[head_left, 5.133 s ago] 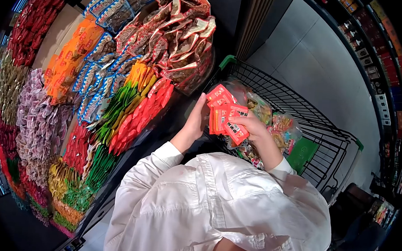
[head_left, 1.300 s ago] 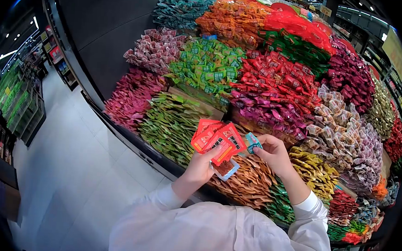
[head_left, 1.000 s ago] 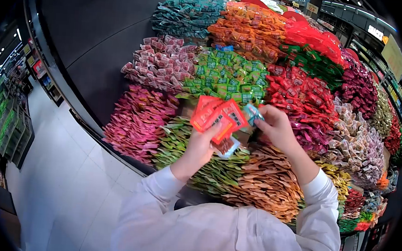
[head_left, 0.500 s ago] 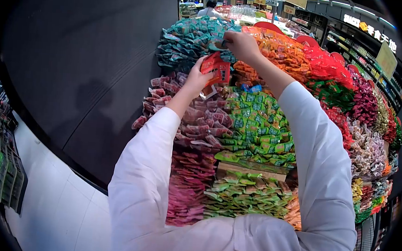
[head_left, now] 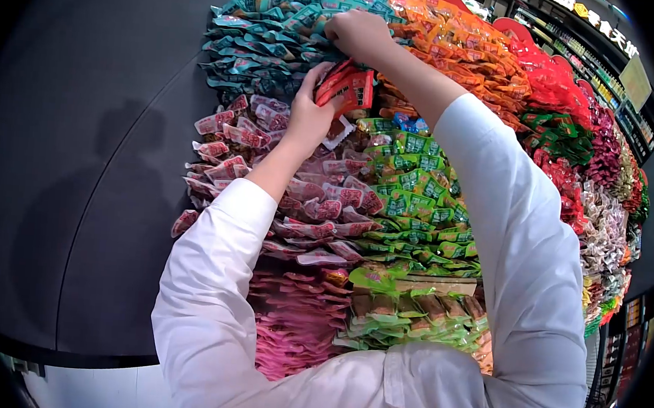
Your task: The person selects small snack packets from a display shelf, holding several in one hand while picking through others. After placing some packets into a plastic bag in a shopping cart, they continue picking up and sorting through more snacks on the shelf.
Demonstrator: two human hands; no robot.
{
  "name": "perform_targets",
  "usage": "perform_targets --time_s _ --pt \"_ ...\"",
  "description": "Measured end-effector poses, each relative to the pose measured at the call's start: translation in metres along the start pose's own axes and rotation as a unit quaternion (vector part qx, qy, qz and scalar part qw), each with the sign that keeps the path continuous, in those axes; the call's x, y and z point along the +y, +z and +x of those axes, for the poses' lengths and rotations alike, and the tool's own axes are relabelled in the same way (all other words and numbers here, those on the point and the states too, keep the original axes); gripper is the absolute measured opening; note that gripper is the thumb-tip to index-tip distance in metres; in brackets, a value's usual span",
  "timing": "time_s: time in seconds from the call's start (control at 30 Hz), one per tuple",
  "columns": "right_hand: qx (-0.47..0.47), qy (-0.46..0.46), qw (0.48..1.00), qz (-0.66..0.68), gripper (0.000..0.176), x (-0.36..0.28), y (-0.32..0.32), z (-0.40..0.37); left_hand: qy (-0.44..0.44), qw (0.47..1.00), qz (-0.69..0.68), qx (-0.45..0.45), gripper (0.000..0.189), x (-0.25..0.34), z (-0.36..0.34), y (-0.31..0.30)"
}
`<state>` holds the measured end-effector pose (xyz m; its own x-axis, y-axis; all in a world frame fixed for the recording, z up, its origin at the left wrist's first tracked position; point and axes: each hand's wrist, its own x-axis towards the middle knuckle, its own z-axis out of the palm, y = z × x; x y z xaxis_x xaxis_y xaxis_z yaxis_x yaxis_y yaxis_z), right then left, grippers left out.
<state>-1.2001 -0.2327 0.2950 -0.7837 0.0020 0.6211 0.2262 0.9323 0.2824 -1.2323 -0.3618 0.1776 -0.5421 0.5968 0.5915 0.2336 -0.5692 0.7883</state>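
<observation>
My left hand [head_left: 310, 104] is closed around several red snack packets [head_left: 349, 92], fanned out toward the right. A white-edged packet [head_left: 339, 133] shows just beneath them. Farther up, my right hand [head_left: 358, 35] is at the teal snack packets [head_left: 278, 30], its fingers curled down against the pile. Whatever those fingers pinch, if anything, is hidden by the hand. Pink-and-white packets [head_left: 229, 133] lie below my left hand, and green packets [head_left: 412, 183] fill the area to their right.
Orange packets [head_left: 459, 46] and red packets [head_left: 540, 82] extend to the right behind my right forearm. Pink packets [head_left: 296, 315] lie nearest my body. A dark panel [head_left: 80, 149] flanks the display on the left. Stocked shelves [head_left: 580, 59] stand at the back right.
The view has tilted down and shifted. My right hand has moved a little left, onto the teal packets. My left hand still holds the red packets.
</observation>
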Motion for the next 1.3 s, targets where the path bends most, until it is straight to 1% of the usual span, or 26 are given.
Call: perform_targets --time_s 0.07,0.13,0.17,0.2,0.27,0.3,0.33,0.4,0.43,0.5,0.53,0.6,0.63,0.67,0.77,0.8,0.87,0.93,1.0,1.03,1.07,1.13,1.17,1.2,1.23,1.3 --pt "0.007 0.009 1.0 -0.017 0.016 0.001 0.002 -0.003 -0.01 1.0 0.011 0.0 0.051 0.0 -0.001 -0.001" --pt "0.011 0.021 1.0 0.02 0.018 0.002 -0.004 -0.002 -0.02 1.0 0.022 -0.008 0.052 0.008 -0.004 0.0" --pt "-0.051 0.024 0.997 0.053 0.017 0.006 -0.011 -0.004 -0.031 0.999 0.027 -0.016 0.052 0.014 -0.005 0.001" --pt "-0.045 0.025 0.997 0.052 0.017 0.01 -0.017 -0.008 -0.026 0.999 0.029 -0.018 0.052 0.019 -0.006 0.001" --pt "0.117 -0.082 0.975 0.17 0.022 0.019 -0.03 -0.022 -0.038 0.999 -0.023 -0.013 0.054 0.027 -0.008 0.002" --pt "0.129 -0.044 0.973 0.188 0.025 0.016 -0.048 -0.037 -0.057 0.996 -0.06 -0.018 0.056 0.039 -0.011 0.005" --pt "0.131 -0.045 0.973 0.183 0.025 0.012 -0.071 -0.055 -0.046 0.996 -0.073 -0.016 0.056 0.048 -0.013 0.008" --pt "0.098 0.037 0.916 0.387 0.03 0.002 -0.11 -0.094 -0.072 0.985 -0.155 -0.037 0.053 0.073 -0.023 0.018" --pt "0.097 0.043 0.916 0.387 0.03 -0.001 -0.117 -0.111 -0.113 0.977 -0.177 -0.021 0.047 0.096 -0.034 0.029" --pt "0.147 0.092 0.851 0.495 0.046 -0.007 -0.128 -0.15 -0.116 0.972 -0.201 -0.037 0.044 0.119 -0.056 0.05" --pt "0.087 0.131 0.828 0.538 0.053 -0.011 -0.137 -0.171 -0.113 0.967 -0.224 -0.049 0.042 0.126 -0.068 0.061" --pt "0.03 0.181 0.766 0.617 0.045 -0.023 -0.147 -0.212 -0.135 0.963 -0.229 -0.052 0.04 0.134 -0.098 0.086" --pt "0.031 0.194 0.717 0.669 0.036 -0.031 -0.151 -0.231 -0.156 0.958 -0.239 -0.035 0.039 0.14 -0.116 0.101" --pt "0.03 0.226 0.691 0.686 0.027 -0.038 -0.161 -0.251 -0.176 0.953 -0.247 -0.018 0.039 0.145 -0.134 0.115" --pt "0.052 0.242 0.647 0.721 0.02 -0.051 -0.174 -0.305 -0.234 0.93 -0.282 -0.003 0.036 0.136 -0.185 0.149" --pt "0.048 0.267 0.638 0.72 0.02 -0.053 -0.172 -0.323 -0.252 0.922 -0.293 0.008 0.035 0.132 -0.2 0.161" --pt "0.022 0.324 0.656 0.681 0.02 -0.049 -0.172 -0.374 -0.303 0.906 -0.294 -0.004 0.035 0.114 -0.239 0.193" --pt "0.04 0.334 0.658 0.674 0.019 -0.037 -0.164 -0.409 -0.359 0.887 -0.29 0.007 0.035 0.102 -0.257 0.216" --pt "0.006 0.329 0.685 0.65 0.019 -0.026 -0.164 -0.424 -0.365 0.887 -0.283 -0.005 0.035 0.101 -0.264 0.232" --pt "-0.002 0.358 0.639 0.681 0.019 -0.019 -0.17 -0.439 -0.359 0.889 -0.284 -0.007 0.034 0.099 -0.269 0.248" --pt "0.0 0.371 0.636 0.676 0.019 -0.009 -0.175 -0.454 -0.358 0.889 -0.286 -0.006 0.034 0.097 -0.275 0.265" --pt "0.029 0.32 0.72 0.615 0.019 0.017 -0.186 -0.484 -0.349 0.892 -0.287 0.002 0.035 0.086 -0.285 0.301" --pt "0.015 0.33 0.695 0.638 0.019 0.029 -0.196 -0.5 -0.351 0.895 -0.276 -0.006 0.035 0.085 -0.291 0.321" --pt "0.007 0.335 0.711 0.618 0.018 0.042 -0.205 -0.518 -0.353 0.896 -0.269 -0.016 0.034 0.086 -0.297 0.342" --pt "0.04 0.312 0.686 0.656 0.017 0.055 -0.207 -0.54 -0.355 0.896 -0.264 -0.026 0.034 0.086 -0.304 0.365" --pt "0.044 0.323 0.641 0.695 0.018 0.077 -0.236 -0.587 -0.353 0.897 -0.262 -0.044 0.033 0.081 -0.324 0.411"
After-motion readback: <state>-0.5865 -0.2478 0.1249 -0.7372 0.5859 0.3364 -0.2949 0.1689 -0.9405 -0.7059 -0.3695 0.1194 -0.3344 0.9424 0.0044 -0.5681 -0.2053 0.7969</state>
